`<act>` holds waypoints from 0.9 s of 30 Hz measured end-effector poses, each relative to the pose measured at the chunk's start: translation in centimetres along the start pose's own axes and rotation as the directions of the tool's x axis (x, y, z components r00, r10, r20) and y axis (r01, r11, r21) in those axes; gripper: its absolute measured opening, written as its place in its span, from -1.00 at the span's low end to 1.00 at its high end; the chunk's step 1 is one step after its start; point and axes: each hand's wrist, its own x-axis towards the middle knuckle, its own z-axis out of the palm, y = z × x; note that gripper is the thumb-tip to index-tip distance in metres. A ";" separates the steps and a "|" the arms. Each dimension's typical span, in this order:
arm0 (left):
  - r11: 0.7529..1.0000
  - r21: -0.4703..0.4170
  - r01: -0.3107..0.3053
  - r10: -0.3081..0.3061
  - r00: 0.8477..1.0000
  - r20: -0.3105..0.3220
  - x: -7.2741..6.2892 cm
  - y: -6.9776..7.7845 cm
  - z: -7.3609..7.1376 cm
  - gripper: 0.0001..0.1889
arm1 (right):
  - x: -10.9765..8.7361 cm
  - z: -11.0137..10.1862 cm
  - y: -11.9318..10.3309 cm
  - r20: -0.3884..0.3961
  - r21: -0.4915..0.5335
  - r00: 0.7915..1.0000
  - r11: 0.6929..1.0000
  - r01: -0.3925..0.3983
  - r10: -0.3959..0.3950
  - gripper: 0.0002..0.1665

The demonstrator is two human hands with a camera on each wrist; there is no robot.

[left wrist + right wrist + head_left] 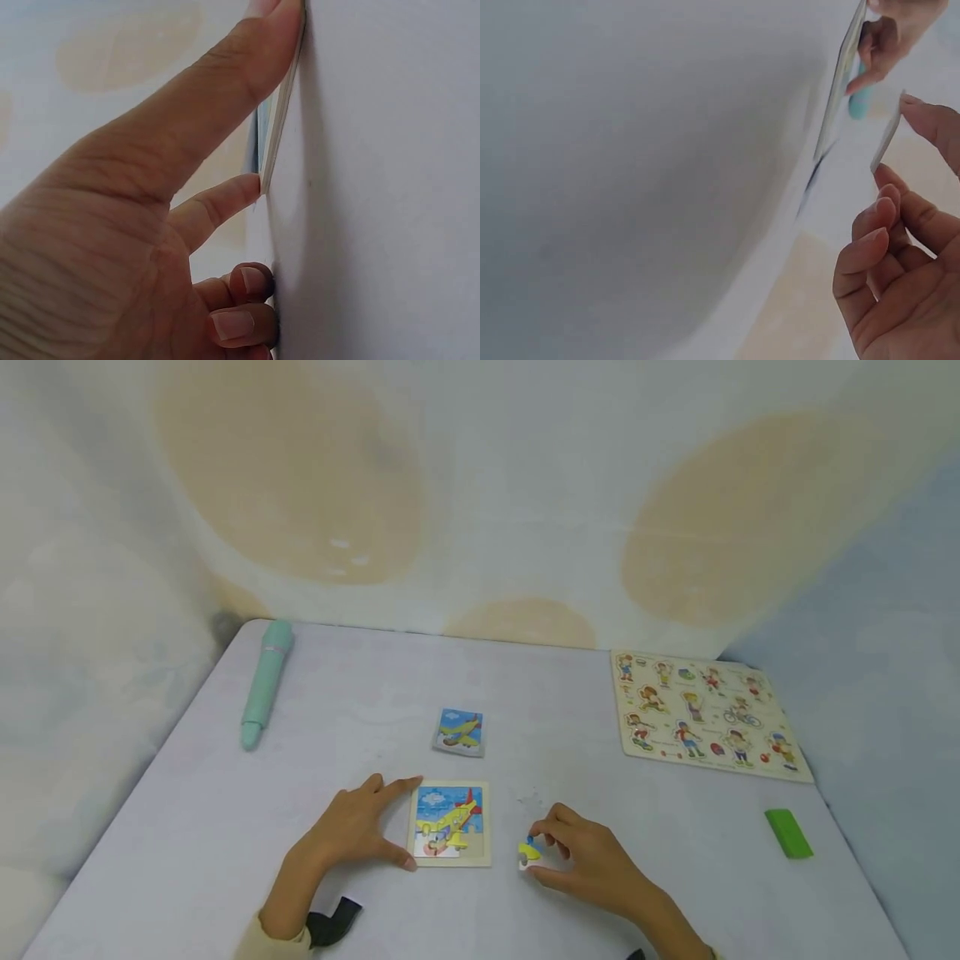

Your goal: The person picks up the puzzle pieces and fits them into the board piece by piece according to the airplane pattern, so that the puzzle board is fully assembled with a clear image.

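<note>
A small square jigsaw puzzle (450,821) with a yellow airplane on blue sky lies in its wooden tray (487,827). Bare tray shows at its lower right. My left hand (360,827) spans the tray's left side, index fingertip at the far corner and thumb at the near one. In the left wrist view, thumb and index touch the edge of the tray (279,127), the other fingers curled by the tabletop. To the right of the tray, my right hand (585,856) pinches a yellow, blue and white puzzle piece (529,852), seen edge-on (887,135) in the right wrist view.
Beyond the tray lies a small airplane picture card (459,732). A mint-green microphone-shaped thing (267,685) is at the back left. At the right are a wooden board with children's figures (705,714) and a green block (789,833).
</note>
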 end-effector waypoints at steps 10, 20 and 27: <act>1.000 -0.017 0.012 -0.013 1.000 -0.012 0.0 -0.4 0.0 0.15 | 4.5 2.0 -2.9 0.133 -0.173 0.989 0.981 0.092 -0.070 -0.57; 1.000 -0.008 -0.009 0.009 1.000 -0.007 0.5 -0.4 0.3 0.14 | 6.1 3.3 -3.4 0.175 -0.238 0.983 0.966 0.101 -0.060 -0.46; 1.000 -0.009 -0.003 0.003 1.000 -0.004 0.5 -0.2 0.3 0.14 | 6.3 3.7 -3.5 0.175 -0.235 0.984 0.970 0.055 -0.014 -0.49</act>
